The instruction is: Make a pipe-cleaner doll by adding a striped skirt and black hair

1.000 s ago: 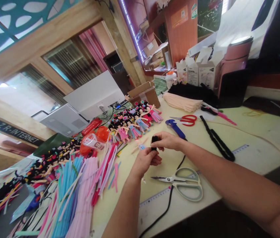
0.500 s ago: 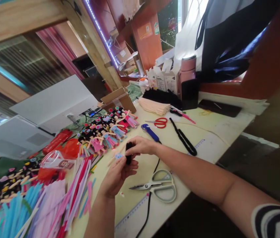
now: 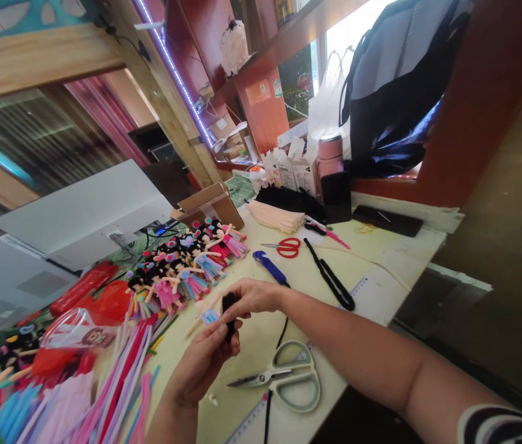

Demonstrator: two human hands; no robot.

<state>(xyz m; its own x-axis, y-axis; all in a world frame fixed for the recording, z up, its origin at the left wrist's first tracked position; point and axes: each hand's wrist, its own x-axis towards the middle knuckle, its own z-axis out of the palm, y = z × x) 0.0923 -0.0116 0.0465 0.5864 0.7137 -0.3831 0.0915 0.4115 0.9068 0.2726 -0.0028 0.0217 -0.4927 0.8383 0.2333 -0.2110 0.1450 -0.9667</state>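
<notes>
Both hands meet over the table, around a small doll with a black fuzzy head (image 3: 229,307) and a light-blue body (image 3: 210,316). My left hand (image 3: 210,346) grips it from below, thumb against the black part. From the right, my right hand (image 3: 252,298) pinches the same black part with its fingers. Pale limbs of the doll stick out to the left. Just below the hands lie large scissors with pale green-grey handles (image 3: 295,377). A blue-handled tool (image 3: 271,267) and small red-handled scissors (image 3: 287,247) lie beyond them.
Rows of small dolls (image 3: 166,290) stand at the left, near coloured fuzzy stems (image 3: 126,370) and a cardboard box (image 3: 212,206). A black looped stem (image 3: 330,274) lies on the right. Behind are a pink bottle (image 3: 330,155), a black phone (image 3: 388,220) and monitors (image 3: 85,216).
The view has shifted, so the table things sit lower and further left. Both hands still hold the doll, with little change in their grip.
</notes>
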